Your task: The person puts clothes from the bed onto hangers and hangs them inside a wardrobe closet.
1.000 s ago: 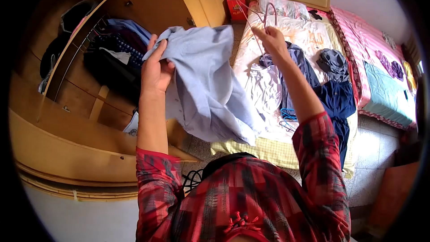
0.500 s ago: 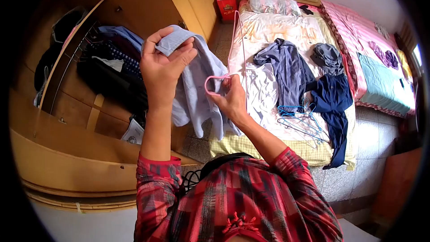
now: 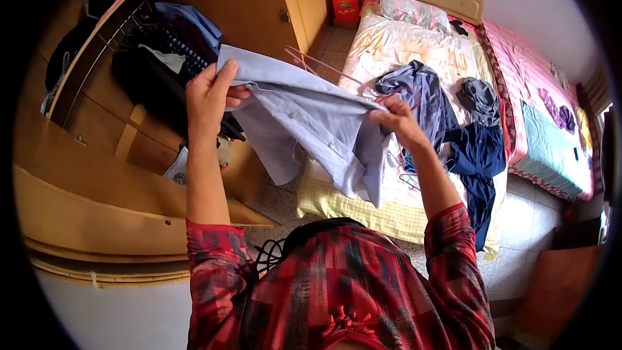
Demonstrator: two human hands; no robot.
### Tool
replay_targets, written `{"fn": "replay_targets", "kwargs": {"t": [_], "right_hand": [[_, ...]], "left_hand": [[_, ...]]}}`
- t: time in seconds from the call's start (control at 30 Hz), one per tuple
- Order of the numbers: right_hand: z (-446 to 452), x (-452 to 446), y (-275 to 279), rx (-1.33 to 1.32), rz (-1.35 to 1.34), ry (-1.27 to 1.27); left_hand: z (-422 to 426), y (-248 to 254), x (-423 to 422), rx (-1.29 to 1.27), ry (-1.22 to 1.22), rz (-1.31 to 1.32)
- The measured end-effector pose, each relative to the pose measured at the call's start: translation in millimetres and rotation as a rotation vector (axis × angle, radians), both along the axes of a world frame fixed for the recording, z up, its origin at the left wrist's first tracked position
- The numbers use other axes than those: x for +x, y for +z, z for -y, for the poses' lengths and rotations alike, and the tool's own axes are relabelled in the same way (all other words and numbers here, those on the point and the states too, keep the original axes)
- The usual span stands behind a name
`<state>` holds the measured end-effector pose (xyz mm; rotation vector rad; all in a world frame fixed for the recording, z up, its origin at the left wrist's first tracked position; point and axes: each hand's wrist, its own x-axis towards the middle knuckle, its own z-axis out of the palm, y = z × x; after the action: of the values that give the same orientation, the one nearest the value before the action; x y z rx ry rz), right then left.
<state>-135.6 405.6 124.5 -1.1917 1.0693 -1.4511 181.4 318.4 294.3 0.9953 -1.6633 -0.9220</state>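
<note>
A light blue-grey buttoned shirt is stretched between my two hands in front of me. My left hand is closed on its upper left corner, thumb on top. Opposite it, my right hand pinches the shirt's right end. Behind the shirt's top edge shows part of a pink hanger, which runs toward my right hand; the shirt and fingers hide the rest. Buttons show along the shirt's hanging front.
At left, the open wardrobe holds dark hanging clothes. On the bed lie a grey-blue shirt, navy clothing and blue hangers. A second bed and a red bin stand farther off.
My hands have moved apart, and my right hand has gone right onto the shirt. The shirt is now spread wide, and the pink hanger has tipped from upright to slanting behind it.
</note>
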Motion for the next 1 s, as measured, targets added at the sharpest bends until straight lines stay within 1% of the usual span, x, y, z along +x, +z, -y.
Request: {"fn": "replay_targets", "kwargs": {"t": [0.03,0.07,0.13,0.17,0.2,0.27,0.3,0.33,0.4,0.43,0.47,0.53,0.57,0.6,0.67,0.7,0.73,0.77,0.8,0.83,0.87,0.9,0.93,0.97,1.0], "right_hand": [[-5,1,17,-0.002,0.07,-0.015],[-7,-5,27,0.018,0.092,0.013],[-7,-12,48,-0.016,-0.279,-0.065],[-5,-13,58,-0.252,-0.695,-0.186],[-4,-13,59,-0.252,-0.701,-0.182],[-3,-17,60,-0.182,-0.75,-0.419],[-2,-16,60,-0.148,-0.812,-0.522],[-1,-16,57,-0.157,-0.822,-0.516],[4,-16,52,-0.178,-0.89,-0.732],[8,-21,52,-0.161,-0.913,-0.717],[13,-25,52,-0.221,-0.712,-0.673],[16,-36,90,-0.054,-0.753,-0.612],[20,-40,108,-0.17,-0.797,-0.62],[25,-46,127,-0.286,-0.84,-0.632],[40,-68,170,-0.531,-1.083,-0.603],[47,-75,217,-0.548,-1.05,-0.587],[62,-85,238,-0.566,-1.012,-0.648],[73,-98,267,-0.844,-1.238,-0.698],[78,-90,285,-0.686,-0.93,-0.671],[80,-92,305,-0.769,-0.823,-0.715],[74,-95,310,-0.878,-0.774,-0.799],[60,-96,288,-0.974,-0.77,-0.852],[50,-94,257,-1.034,-0.779,-0.873],[41,-92,212,-1.001,-0.802,-0.807],[34,-92,156,-0.892,-0.826,-0.63]], "left_hand": [[7,-3,7,0.018,0.066,0.084],[17,-11,16,0.022,0.073,0.078],[33,-24,28,-0.166,0.133,0.547],[31,-30,27,-0.263,0.155,0.578],[27,-35,24,-0.267,0.206,0.567],[32,-58,19,-0.569,0.291,0.466],[28,-60,13,-0.695,0.361,0.517],[21,-55,5,-0.813,0.4,0.5],[12,-45,-5,-0.404,0.222,0.159],[17,-40,1,-0.14,0.197,0.37],[18,-43,-3,-0.135,0.202,0.369],[19,-53,-20,-0.19,0.041,-0.016],[8,-41,-23,-0.245,0.035,0.058],[6,-31,-24,-0.436,0.099,0.122],[12,-7,-25,-0.866,0.153,0.266],[6,21,-33,-0.884,0.035,0.391],[3,51,-41,-0.906,-0.074,0.512],[10,65,-46,-1.043,0.077,0.724],[12,82,-56,-1.053,0.267,0.924],[29,92,-58,-1.19,0.408,0.835],[45,100,-54,-1.349,0.518,0.612],[41,94,-56,-1.356,0.522,0.607],[31,75,-58,-1.165,0.562,0.75],[17,45,-60,-0.965,0.6,0.878],[14,5,-60,-0.762,0.446,1.049]]}}
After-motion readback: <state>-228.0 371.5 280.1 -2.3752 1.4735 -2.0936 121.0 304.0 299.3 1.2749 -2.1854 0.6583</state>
